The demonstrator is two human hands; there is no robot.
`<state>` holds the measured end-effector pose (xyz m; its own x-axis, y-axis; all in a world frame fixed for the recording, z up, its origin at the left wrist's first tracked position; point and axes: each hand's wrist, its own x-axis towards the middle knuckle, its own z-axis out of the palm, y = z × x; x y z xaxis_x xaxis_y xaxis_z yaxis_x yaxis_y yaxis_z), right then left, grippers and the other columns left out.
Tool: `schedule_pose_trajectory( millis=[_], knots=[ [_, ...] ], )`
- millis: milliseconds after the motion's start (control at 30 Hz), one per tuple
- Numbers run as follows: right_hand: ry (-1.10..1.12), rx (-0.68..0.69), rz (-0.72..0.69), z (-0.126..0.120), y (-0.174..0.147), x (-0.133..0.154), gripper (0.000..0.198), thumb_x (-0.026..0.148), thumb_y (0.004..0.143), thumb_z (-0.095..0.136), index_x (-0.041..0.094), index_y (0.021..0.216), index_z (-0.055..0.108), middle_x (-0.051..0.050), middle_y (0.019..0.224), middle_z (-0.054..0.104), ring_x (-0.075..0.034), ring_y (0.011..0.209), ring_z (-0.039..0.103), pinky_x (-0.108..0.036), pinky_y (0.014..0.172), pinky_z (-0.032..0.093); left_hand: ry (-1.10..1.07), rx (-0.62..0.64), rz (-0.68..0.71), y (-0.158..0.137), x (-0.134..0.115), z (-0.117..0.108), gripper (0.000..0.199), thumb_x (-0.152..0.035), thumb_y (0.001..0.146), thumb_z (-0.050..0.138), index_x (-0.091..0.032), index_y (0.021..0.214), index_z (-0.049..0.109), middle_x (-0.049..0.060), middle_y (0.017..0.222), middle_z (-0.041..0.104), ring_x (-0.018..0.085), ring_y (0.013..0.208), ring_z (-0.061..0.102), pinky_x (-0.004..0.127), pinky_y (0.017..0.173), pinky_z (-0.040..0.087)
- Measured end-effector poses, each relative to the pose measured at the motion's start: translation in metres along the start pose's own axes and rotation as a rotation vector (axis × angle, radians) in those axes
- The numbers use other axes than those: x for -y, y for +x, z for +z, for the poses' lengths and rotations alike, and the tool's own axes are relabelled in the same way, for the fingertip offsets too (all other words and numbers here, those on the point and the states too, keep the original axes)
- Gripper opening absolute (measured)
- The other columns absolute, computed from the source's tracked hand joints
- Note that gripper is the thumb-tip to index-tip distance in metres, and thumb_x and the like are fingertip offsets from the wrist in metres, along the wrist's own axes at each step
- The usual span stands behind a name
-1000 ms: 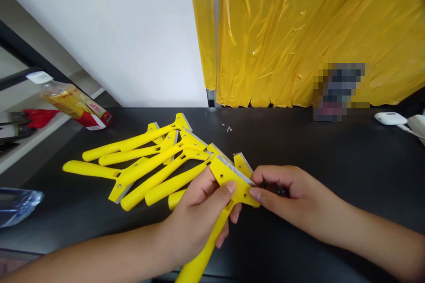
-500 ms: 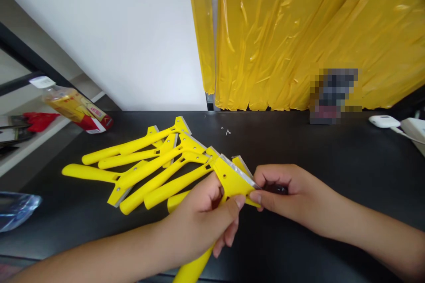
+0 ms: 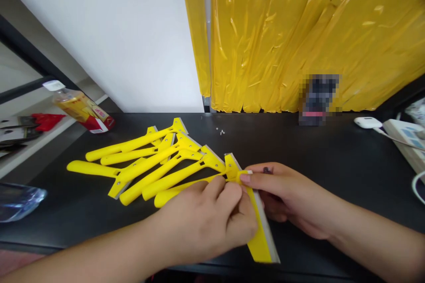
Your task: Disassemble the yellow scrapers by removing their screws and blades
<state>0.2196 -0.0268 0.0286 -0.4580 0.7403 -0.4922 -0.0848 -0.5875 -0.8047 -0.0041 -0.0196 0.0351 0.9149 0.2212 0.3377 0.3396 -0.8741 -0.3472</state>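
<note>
My left hand [image 3: 215, 221] is closed around a yellow scraper [image 3: 260, 247], near the middle of its wide head. A metal blade [image 3: 268, 234] runs along the head's right edge, and the head slants down toward me. At its upper end my right hand [image 3: 295, 194] grips it, thumb on top and fingers behind. Something small and dark [image 3: 268, 170] shows at the right hand's fingers; its kind cannot be made out. Close by on the left, several more yellow scrapers [image 3: 179, 179] lie overlapping on the black table. The held scraper's handle is hidden by my left hand.
Several tiny screws or nuts [image 3: 221, 131] lie beyond the scrapers. A tilted drink bottle [image 3: 84, 108] is at the left, with a clear blue plastic item [image 3: 21, 203] nearer. Toward the back right are a blurred-out object [image 3: 317, 101], a white case [image 3: 368, 122] and a power strip [image 3: 403, 139].
The held scraper has turned: its head now points down and right, with the blade facing right. My left hand has rolled knuckles-up, and my right thumb has moved to the head's upper end.
</note>
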Motion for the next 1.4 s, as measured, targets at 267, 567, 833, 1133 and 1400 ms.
schedule_pose_trajectory(
  millis=[267, 567, 833, 1133, 1400],
  knots=[
    [-0.085, 0.026, -0.025, -0.006, 0.011, 0.003, 0.036, 0.046, 0.081, 0.084, 0.021, 0.076, 0.059, 0.008, 0.056, 0.047, -0.006, 0.046, 0.030, -0.022, 0.042, 0.017, -0.361, 0.019, -0.317, -0.011, -0.014, -0.012, 0.044, -0.007, 0.096, 0.054, -0.008, 0.140, 0.052, 0.017, 0.113, 0.080, 0.032, 0.091, 0.080, 0.046, 0.074, 0.069],
    [-0.428, 0.186, -0.131, -0.005, 0.004, 0.031, 0.035, 0.038, 0.084, 0.086, 0.016, 0.072, 0.060, 0.007, 0.067, 0.046, -0.008, 0.063, 0.036, -0.023, 0.055, 0.027, -2.363, 0.454, -0.959, 0.002, -0.008, -0.004, 0.042, -0.052, 0.097, 0.076, -0.019, 0.122, 0.071, 0.006, 0.095, 0.077, 0.011, 0.058, 0.068, 0.016, 0.045, 0.045],
    [-1.037, -0.241, -0.411, -0.032, 0.048, 0.040, 0.044, 0.056, 0.109, 0.048, 0.022, 0.095, 0.073, -0.002, 0.085, 0.071, -0.017, 0.076, 0.062, -0.029, 0.069, 0.048, -2.386, 0.231, -1.200, -0.001, -0.001, 0.020, 0.036, -0.043, 0.106, 0.062, -0.013, 0.092, 0.077, 0.003, 0.055, 0.066, 0.007, 0.036, 0.046, 0.015, 0.037, 0.034],
    [-1.537, -0.433, -0.567, -0.059, 0.114, 0.021, 0.051, 0.017, 0.103, 0.048, 0.020, 0.152, 0.062, -0.012, 0.129, 0.071, -0.025, 0.102, 0.070, -0.034, 0.085, 0.050, -2.403, 0.046, -1.265, -0.007, 0.006, 0.029, 0.018, -0.031, 0.105, 0.062, -0.017, 0.098, 0.069, 0.003, 0.054, 0.070, 0.009, 0.036, 0.048, 0.013, 0.034, 0.037],
    [-1.583, -0.423, -0.541, -0.054, 0.105, 0.015, 0.029, 0.030, 0.109, 0.047, 0.018, 0.118, 0.073, -0.012, 0.111, 0.071, -0.024, 0.094, 0.065, -0.033, 0.071, 0.039, -2.305, 0.047, -1.246, -0.011, 0.008, 0.024, 0.024, -0.039, 0.107, 0.064, -0.018, 0.097, 0.068, -0.001, 0.049, 0.064, 0.008, 0.036, 0.048, 0.012, 0.037, 0.039]
  ],
)
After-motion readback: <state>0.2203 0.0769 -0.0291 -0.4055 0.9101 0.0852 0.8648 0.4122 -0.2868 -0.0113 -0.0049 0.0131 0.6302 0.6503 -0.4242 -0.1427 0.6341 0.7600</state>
